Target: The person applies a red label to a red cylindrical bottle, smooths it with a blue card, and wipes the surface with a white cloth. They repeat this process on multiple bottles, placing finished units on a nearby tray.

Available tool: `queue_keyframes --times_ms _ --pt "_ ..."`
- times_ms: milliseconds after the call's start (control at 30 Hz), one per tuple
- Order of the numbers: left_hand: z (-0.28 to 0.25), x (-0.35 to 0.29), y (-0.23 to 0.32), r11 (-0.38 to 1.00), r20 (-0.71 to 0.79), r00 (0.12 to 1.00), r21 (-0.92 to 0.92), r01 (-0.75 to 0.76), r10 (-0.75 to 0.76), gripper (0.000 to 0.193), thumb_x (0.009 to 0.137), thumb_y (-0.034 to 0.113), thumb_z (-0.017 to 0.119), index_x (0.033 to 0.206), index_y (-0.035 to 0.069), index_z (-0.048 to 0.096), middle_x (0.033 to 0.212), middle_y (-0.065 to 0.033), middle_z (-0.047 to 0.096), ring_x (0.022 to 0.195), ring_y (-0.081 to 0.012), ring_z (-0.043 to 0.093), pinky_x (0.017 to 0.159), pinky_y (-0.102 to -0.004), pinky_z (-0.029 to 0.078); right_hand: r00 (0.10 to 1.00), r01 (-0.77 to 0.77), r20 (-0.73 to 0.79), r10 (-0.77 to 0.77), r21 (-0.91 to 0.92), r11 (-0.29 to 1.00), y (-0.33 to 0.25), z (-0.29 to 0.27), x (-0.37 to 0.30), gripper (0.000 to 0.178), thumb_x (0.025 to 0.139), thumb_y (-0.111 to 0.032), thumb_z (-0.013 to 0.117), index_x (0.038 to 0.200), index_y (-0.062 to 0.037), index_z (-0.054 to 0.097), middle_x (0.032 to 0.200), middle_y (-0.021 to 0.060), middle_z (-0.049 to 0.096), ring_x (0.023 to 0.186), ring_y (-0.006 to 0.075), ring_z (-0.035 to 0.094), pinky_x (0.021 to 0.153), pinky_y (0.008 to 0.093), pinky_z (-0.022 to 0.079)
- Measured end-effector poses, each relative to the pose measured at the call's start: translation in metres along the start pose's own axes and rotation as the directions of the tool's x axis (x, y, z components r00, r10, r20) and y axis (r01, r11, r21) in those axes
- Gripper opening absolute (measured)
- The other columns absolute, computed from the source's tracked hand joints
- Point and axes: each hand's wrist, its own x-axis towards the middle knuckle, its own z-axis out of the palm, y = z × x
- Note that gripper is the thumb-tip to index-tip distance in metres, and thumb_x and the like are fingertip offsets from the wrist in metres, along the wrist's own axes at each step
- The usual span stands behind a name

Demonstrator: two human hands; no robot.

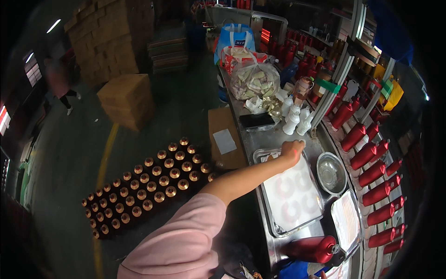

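Note:
My left arm reaches across to the bench, and my left hand point(292, 152) is closed in a pinch at the far edge of a translucent white sheet point(291, 186). The sheet lies over a shallow metal tray point(276, 231), with pale red ring shapes showing through it. Close to the lower edge, a glossy red bottle point(309, 249) lies tilted, its metal neck to the right. Beside it is something blue point(297, 269). Only a sliver of my right hand point(323, 275) shows below the bottle; its fingers are mostly cut off.
A metal bowl point(331, 173) and a second tray with white strips point(346, 221) stand right of the sheet. Beyond are white squeeze bottles point(291, 120), a black phone-like slab point(257, 121) and a filled plastic bag point(254, 81). Red bottles point(374, 174) line the right; gold-topped bottles point(159, 197) stand left.

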Motion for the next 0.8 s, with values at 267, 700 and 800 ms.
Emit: queue_keyframes --times_ms 267,700,800 --pt "-0.090 -0.063 0.077 0.862 -0.046 0.994 -0.497 -0.105 0.095 0.017 0.088 0.010 0.069 0.101 -0.001 0.067 0.078 -0.0189 0.070 0.076 -0.0372 0.070 0.068 -0.0479 0.054 0.939 -0.081 0.343 0.026 0.146 0.986 -0.070 0.066 -0.033 0.040 0.100 -0.008 0.062 0.139 -0.0025 0.059 0.121 0.0092 0.068 0.096 0.0135 0.063 0.082 0.0257 0.049" --pt "-0.191 -0.197 0.086 0.425 0.398 0.893 -0.860 0.282 0.212 0.044 0.095 0.002 0.065 0.138 0.001 0.054 0.096 -0.0037 0.061 0.083 -0.0099 0.067 0.067 -0.0250 0.056 0.921 -0.346 0.367 0.129 0.623 0.702 -0.111 0.174 -0.043 0.062 0.102 -0.043 0.057 0.151 -0.0076 0.045 0.075 -0.0014 0.050 0.054 0.0096 0.039 0.051 0.0237 0.034" --pt "-0.214 -0.197 0.097 0.335 0.473 0.849 -0.860 0.386 0.235 0.046 0.095 0.002 0.066 0.139 0.000 0.052 0.102 -0.0071 0.061 0.083 -0.0146 0.073 0.070 -0.0259 0.057 0.905 -0.393 0.408 0.118 0.699 0.598 -0.124 0.163 -0.049 0.058 0.102 -0.043 0.058 0.148 -0.0084 0.047 0.073 -0.0002 0.050 0.051 0.0105 0.038 0.050 0.0244 0.034"
